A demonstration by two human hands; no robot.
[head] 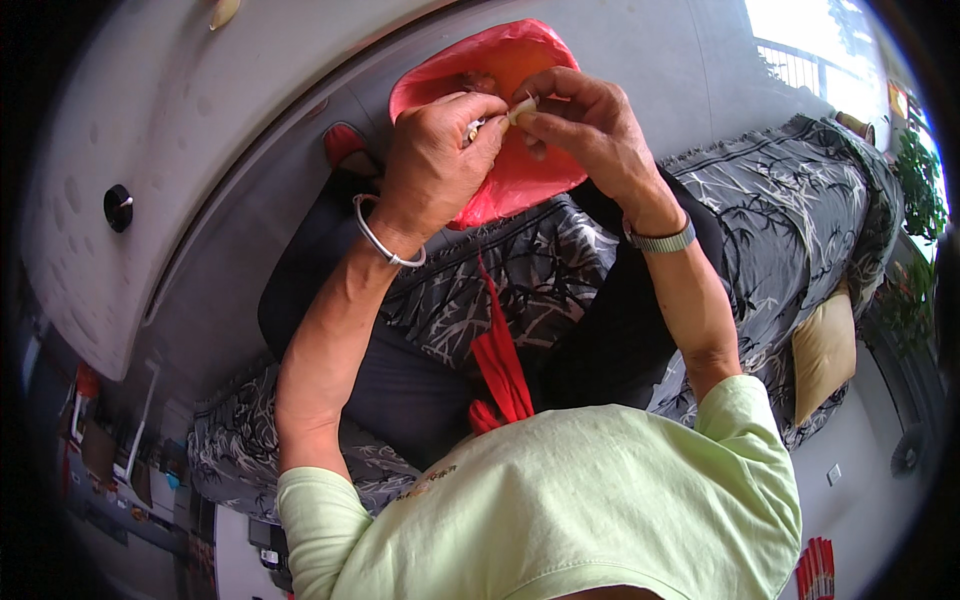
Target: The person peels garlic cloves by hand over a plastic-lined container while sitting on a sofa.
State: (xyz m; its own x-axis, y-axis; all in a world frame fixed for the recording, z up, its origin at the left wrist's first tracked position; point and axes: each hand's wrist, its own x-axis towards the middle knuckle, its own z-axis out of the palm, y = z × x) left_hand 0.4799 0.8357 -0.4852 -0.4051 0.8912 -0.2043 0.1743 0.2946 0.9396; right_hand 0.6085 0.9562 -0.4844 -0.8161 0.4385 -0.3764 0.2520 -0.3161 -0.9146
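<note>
My left hand (444, 154) and my right hand (589, 124) meet above a wide-mouthed red plastic bag (532, 176). Between the fingertips of both hands is a small pale piece, apparently a garlic clove (523, 111). The right thumb and index finger pinch it, while the left thumb and fingertips grip its near end. More whitish bits (472, 132) show inside the curl of my left fingers. Darker, blurred scraps (480, 81) lie inside the bag, partly hidden behind the left hand.
A pale table (172, 127) curves along the left, bearing a black round object (118, 208) and another pale clove-like piece (224, 13). I sit on a sofa with a grey patterned cover (780, 217); a beige cushion (825, 356) rests at right. A red cloth strip (501, 367) hangs at my waist.
</note>
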